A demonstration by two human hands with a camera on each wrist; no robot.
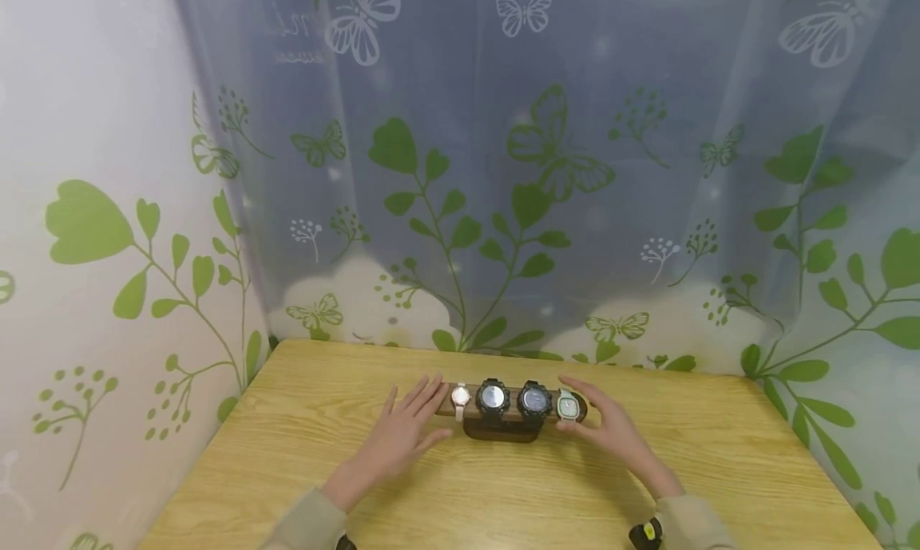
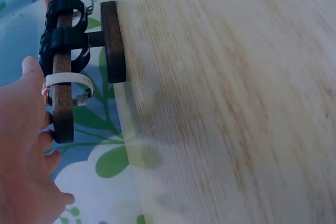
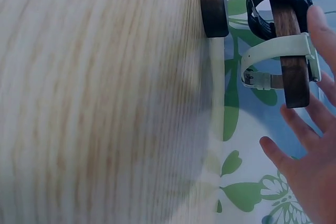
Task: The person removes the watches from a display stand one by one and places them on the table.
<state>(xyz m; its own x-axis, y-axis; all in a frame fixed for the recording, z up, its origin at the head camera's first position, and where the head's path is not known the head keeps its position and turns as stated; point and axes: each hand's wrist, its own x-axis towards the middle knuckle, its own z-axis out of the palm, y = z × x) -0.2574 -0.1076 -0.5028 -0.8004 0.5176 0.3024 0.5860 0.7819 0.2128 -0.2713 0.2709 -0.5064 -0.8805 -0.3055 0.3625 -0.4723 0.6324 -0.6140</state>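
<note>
- leaf-and-butterfly sheet (image 1: 446, 79) rising beyond the left hand (image 1: 404, 434) and right hand (image 1: 611, 432); its lettering (image 1: 295, 25) is too faint to read
- wooden table (image 1: 503, 494) under both hands, near edge cut off
- dark wooden stand (image 1: 501, 433) between the hands, its post mostly hidden from above
- both hands released: left fingers straight at one end of the stand, right fingers spread at the other; whether they touch it is unclear
- sleeves (image 1: 309, 522) behind the hands, cut off below
- two black watches (image 1: 493, 397) between the hands, faces blurred
- mint watch (image 1: 568, 407) by the right thumb
- white-strapped watch (image 1: 461, 396) by the left fingertips
</note>
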